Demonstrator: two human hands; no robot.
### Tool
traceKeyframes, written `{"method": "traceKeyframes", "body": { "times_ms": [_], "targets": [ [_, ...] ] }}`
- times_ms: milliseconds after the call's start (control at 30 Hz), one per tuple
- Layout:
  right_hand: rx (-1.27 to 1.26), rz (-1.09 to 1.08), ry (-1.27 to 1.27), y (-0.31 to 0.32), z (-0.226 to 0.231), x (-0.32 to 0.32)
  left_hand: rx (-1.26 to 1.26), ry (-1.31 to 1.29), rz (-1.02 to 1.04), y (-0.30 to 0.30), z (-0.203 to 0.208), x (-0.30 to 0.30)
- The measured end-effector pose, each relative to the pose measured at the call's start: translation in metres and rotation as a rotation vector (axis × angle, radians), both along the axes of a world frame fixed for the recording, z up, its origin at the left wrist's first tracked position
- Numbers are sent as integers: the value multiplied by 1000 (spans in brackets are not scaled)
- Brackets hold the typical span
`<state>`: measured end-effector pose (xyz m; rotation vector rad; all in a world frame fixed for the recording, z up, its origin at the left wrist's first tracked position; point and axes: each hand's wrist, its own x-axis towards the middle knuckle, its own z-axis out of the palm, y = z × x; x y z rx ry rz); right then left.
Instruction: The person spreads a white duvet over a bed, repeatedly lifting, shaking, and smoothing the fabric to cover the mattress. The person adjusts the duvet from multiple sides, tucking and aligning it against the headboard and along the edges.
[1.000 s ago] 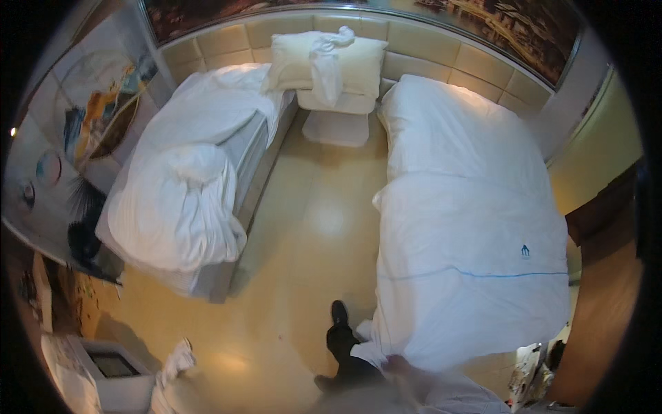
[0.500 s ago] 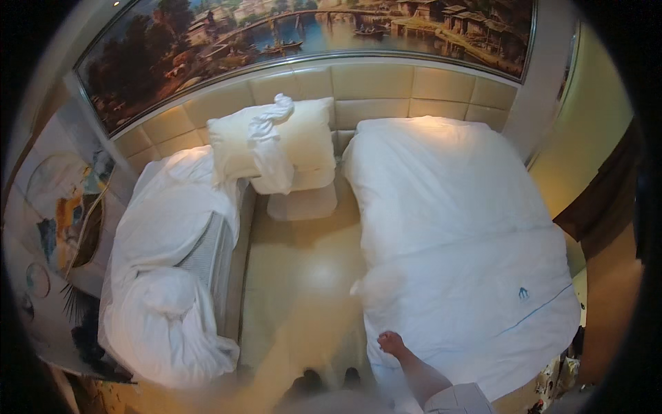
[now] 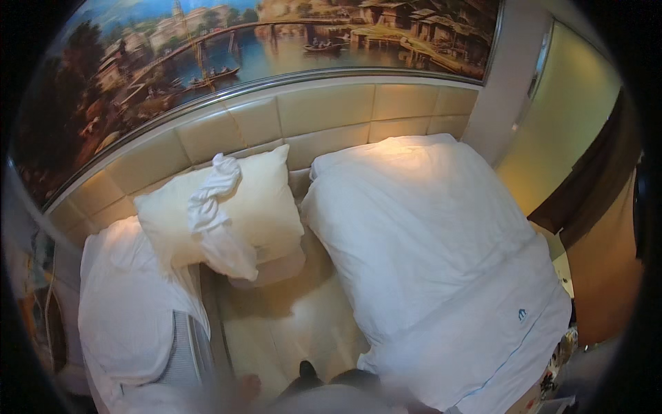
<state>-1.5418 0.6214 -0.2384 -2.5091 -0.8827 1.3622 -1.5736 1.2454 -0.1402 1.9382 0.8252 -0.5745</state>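
One mattress (image 3: 182, 348) lies left of blurred fingers (image 3: 249, 385).

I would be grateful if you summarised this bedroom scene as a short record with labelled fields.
Left hand: blurred at the lower edge, close to the left bed; grip unclear
Right hand: cannot be made out
Left bed: white sheet covers part, grey mattress side exposed
Right bed: spread with a white cover
Between beds: cream pillow with a twisted white cloth across it
Wall: padded headboard below a framed landscape painting
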Motion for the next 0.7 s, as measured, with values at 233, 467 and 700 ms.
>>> {"method": "traceKeyframes", "body": {
  "times_ms": [233,467,700],
  "targets": [
    [182,-907,278,53,-56,48,277,-429,-468,-34,78,351],
    [117,-643,-218,33,-32,208,13,-468,-623,-156,91,563],
    [706,-1966,276,42,176,418,39,-612,-620,-195,101,737]
  ]
}}
